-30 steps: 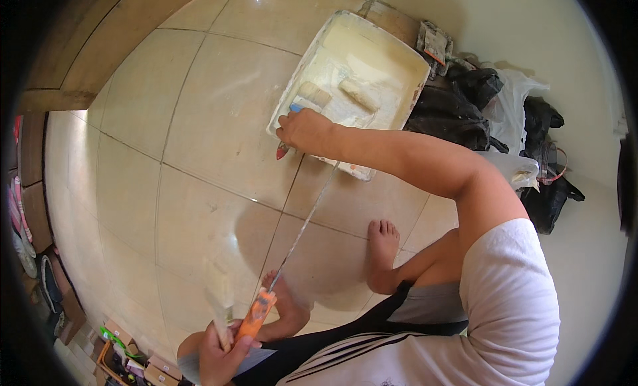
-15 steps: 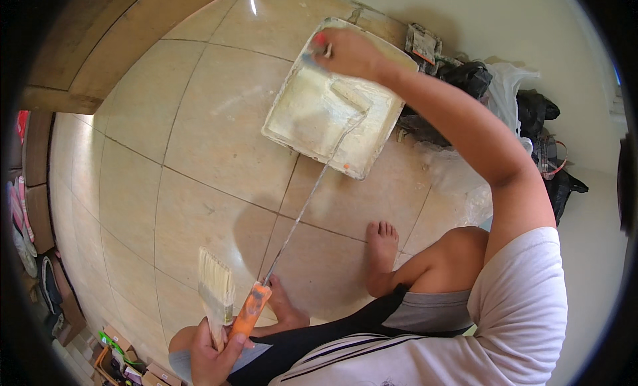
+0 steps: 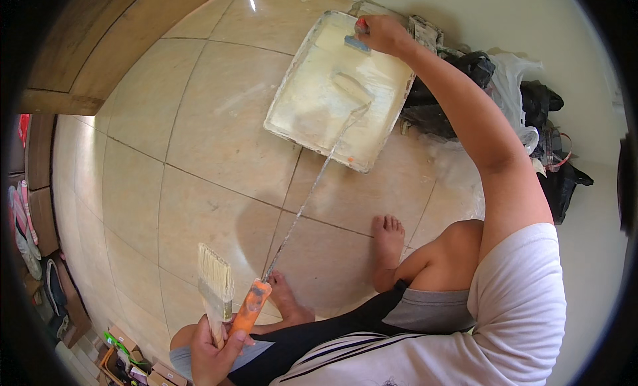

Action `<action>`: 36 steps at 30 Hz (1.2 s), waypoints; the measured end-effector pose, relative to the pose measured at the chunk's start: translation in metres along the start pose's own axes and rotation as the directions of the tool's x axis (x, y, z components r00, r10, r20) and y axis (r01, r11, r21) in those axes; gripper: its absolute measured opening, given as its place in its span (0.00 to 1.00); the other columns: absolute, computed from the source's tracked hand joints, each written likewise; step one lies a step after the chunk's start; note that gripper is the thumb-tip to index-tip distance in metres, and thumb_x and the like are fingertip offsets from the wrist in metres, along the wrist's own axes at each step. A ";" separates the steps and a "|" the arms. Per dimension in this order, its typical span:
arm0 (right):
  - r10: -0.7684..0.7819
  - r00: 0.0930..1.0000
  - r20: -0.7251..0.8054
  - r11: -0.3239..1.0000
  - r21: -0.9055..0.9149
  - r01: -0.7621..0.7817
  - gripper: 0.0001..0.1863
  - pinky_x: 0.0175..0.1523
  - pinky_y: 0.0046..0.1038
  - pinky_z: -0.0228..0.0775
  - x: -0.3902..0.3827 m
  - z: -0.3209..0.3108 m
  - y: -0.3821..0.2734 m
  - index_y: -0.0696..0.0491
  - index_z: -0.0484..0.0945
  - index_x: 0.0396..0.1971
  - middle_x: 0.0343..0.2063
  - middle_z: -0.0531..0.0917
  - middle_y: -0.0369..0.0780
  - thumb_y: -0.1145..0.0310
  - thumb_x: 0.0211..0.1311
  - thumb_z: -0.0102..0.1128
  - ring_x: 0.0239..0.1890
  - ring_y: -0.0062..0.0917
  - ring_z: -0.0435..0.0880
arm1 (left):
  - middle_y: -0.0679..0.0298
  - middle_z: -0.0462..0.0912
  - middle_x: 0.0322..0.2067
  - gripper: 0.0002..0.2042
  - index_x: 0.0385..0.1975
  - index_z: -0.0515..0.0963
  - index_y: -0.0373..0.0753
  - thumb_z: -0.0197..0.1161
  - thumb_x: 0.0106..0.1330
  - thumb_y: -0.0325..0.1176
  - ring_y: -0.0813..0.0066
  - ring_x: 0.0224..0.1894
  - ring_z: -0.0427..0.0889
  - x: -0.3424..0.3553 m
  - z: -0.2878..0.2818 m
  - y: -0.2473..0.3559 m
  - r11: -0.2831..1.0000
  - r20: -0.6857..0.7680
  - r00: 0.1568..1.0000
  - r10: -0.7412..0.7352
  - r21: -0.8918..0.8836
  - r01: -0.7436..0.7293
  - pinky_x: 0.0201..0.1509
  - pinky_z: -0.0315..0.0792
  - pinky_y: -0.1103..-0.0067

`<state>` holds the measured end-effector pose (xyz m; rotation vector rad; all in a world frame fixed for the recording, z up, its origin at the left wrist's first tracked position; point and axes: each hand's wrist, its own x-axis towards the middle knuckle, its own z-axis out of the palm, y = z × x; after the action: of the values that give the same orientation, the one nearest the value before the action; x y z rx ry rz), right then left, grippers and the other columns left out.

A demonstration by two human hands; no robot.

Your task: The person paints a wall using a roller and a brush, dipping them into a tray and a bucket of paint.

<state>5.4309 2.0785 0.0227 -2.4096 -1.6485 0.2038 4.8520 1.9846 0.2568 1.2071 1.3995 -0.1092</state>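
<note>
My left hand point(image 3: 216, 356), low in the picture, grips two tools at once: a wide cream-bristled paintbrush point(image 3: 214, 274), bristles up, and the orange handle point(image 3: 251, 305) of a paint roller. The roller's long metal rod runs up to its paint-coated sleeve point(image 3: 351, 87), lying in a rectangular tray point(image 3: 299, 100) of cream paint on the floor. My right hand point(image 3: 387, 35) is closed on a second brush point(image 3: 356, 43) with a red handle and a blue-grey middle, over the tray's far right part. Whether its bristles touch the paint is hard to tell.
Black point(image 3: 555, 193) and white plastic bags point(image 3: 506, 100) lie along the wall at right. A wooden panel point(image 3: 100, 33) is at top left. Cloths point(image 3: 26, 220) and boxes point(image 3: 159, 376) line the left. My bare feet point(image 3: 389, 243) rest on the tiled floor point(image 3: 199, 153).
My right hand has moved from the tray's near left edge to its far right part, carrying the small brush. My left hand still holds the wide brush and roller handle, almost in place.
</note>
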 end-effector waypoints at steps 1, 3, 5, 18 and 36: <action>0.021 1.000 -0.005 1.000 0.001 -0.021 0.18 0.45 0.41 0.72 0.002 0.000 0.008 0.52 0.80 0.35 0.33 0.83 0.50 0.53 0.55 0.57 0.39 0.47 0.81 | 0.63 0.82 0.27 0.18 0.46 0.74 0.33 0.65 0.63 0.39 0.80 0.28 0.80 0.001 0.001 0.002 1.000 0.001 1.000 0.010 0.012 -0.010 0.34 0.72 0.84; 0.064 0.998 -0.018 0.998 0.001 -0.064 0.19 0.45 0.40 0.73 0.007 -0.004 0.026 0.53 0.81 0.36 0.34 0.83 0.50 0.53 0.53 0.59 0.39 0.47 0.81 | 0.63 0.82 0.27 0.17 0.46 0.74 0.33 0.65 0.63 0.38 0.80 0.28 0.80 0.002 0.003 0.008 0.999 0.007 1.000 0.030 0.040 -0.030 0.34 0.72 0.84; 0.028 0.998 -0.060 0.995 0.098 -0.022 0.19 0.45 0.40 0.73 0.004 -0.013 0.022 0.54 0.81 0.36 0.33 0.83 0.51 0.54 0.52 0.61 0.39 0.47 0.81 | 0.64 0.82 0.26 0.17 0.45 0.75 0.33 0.65 0.64 0.38 0.80 0.28 0.79 0.000 0.006 0.010 0.998 -0.012 0.999 0.033 0.058 -0.033 0.34 0.72 0.84; 0.006 0.998 -0.059 0.999 0.042 -0.004 0.17 0.44 0.43 0.72 -0.004 -0.003 0.028 0.53 0.80 0.32 0.32 0.83 0.50 0.54 0.51 0.61 0.38 0.48 0.81 | 0.64 0.82 0.26 0.17 0.44 0.75 0.32 0.65 0.64 0.39 0.81 0.27 0.78 -0.007 0.011 0.006 0.996 -0.029 0.998 0.063 0.066 -0.061 0.32 0.71 0.84; 0.057 0.998 -0.031 0.912 0.408 -0.040 0.02 0.32 0.27 0.68 0.017 -0.071 -0.012 0.50 0.80 0.19 0.18 0.80 0.34 0.70 0.43 0.62 0.23 0.20 0.76 | 0.55 0.81 0.31 0.16 0.47 0.66 0.27 0.61 0.64 0.27 0.76 0.27 0.82 -0.005 0.004 -0.019 0.996 0.021 0.997 0.076 -0.039 -0.075 0.25 0.72 0.86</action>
<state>5.4431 2.0916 0.0941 -2.1210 -1.3652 0.4539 4.8404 1.9709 0.2490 1.2226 1.3294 -0.0428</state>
